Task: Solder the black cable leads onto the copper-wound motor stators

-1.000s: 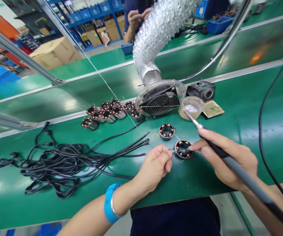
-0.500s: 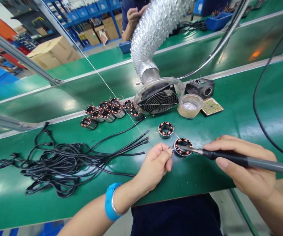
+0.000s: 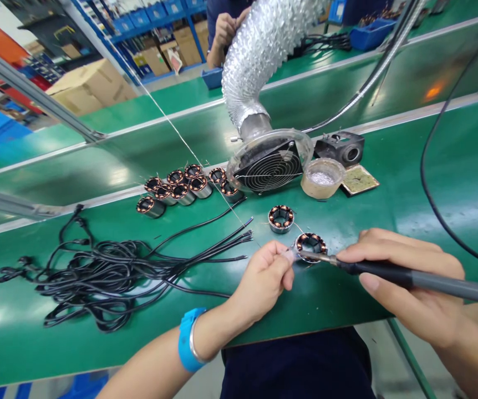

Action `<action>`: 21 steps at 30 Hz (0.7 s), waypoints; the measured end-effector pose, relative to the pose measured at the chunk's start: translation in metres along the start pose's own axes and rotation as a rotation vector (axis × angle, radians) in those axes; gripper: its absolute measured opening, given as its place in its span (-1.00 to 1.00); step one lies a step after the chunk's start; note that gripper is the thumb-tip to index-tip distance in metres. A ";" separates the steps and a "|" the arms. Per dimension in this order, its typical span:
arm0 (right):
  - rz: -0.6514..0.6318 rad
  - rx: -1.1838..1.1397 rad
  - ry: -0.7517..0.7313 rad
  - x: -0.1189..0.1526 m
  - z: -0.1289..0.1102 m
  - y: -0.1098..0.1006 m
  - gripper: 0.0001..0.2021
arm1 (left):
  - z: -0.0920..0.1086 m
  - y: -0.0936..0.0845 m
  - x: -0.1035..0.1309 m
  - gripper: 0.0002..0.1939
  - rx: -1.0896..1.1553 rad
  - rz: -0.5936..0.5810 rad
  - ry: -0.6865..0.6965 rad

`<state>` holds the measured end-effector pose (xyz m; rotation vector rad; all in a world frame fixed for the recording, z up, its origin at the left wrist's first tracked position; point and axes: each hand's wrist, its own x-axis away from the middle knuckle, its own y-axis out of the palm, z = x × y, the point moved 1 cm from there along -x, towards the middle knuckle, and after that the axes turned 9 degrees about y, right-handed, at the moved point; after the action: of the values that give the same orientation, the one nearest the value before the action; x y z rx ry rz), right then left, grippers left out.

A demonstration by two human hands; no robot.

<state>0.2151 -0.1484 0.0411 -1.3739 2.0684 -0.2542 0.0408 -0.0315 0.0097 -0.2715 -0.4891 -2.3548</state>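
A soldering iron [image 3: 388, 274] with a dark grip lies in my right hand [image 3: 417, 288], its metal tip touching the left side of a copper-wound stator ring [image 3: 311, 245]. Beside that ring, my left hand [image 3: 266, 274] pinches a thin wire end, mostly hidden by the fingertips. A faint wisp of smoke hangs at the fingertips. Just behind stands a second stator ring [image 3: 281, 219]. Black power cables [image 3: 110, 271] lie coiled to the left, their stripped ends pointing toward my left hand.
Several stators [image 3: 183, 194] stand in rows at the back. A fume extractor [image 3: 270, 166] with a foil duct [image 3: 259, 55] hangs behind the rings, beside a round pot [image 3: 322, 180] and a sponge tray [image 3: 359, 180]. A person's hands [image 3: 226, 30] show across the bench.
The soldering iron and my right hand have shifted slightly left and down, bringing the tip closer to my left fingertips. Smoke now shows there. My left hand has barely moved.
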 end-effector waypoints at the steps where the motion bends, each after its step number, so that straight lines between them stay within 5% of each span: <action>1: -0.015 0.001 0.004 0.000 -0.001 0.000 -0.73 | 0.000 0.000 0.000 -0.68 -0.004 -0.003 0.001; 9: -0.062 -0.011 0.014 -0.003 -0.002 -0.003 -0.72 | -0.002 -0.002 0.000 -0.73 -0.034 -0.011 0.020; 12: 0.002 -0.018 0.009 -0.003 -0.008 -0.004 -0.76 | -0.002 -0.002 0.000 -0.75 -0.031 -0.010 0.019; 16: 0.110 0.021 0.182 0.000 -0.020 -0.004 -0.81 | -0.002 -0.003 0.000 -0.74 -0.029 -0.009 0.018; 21: 0.096 0.017 0.173 0.003 -0.023 -0.003 -0.80 | -0.002 -0.002 0.001 -0.74 -0.032 -0.004 0.026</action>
<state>0.2033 -0.1565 0.0596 -1.2779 2.2614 -0.3593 0.0385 -0.0317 0.0081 -0.2552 -0.4400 -2.3689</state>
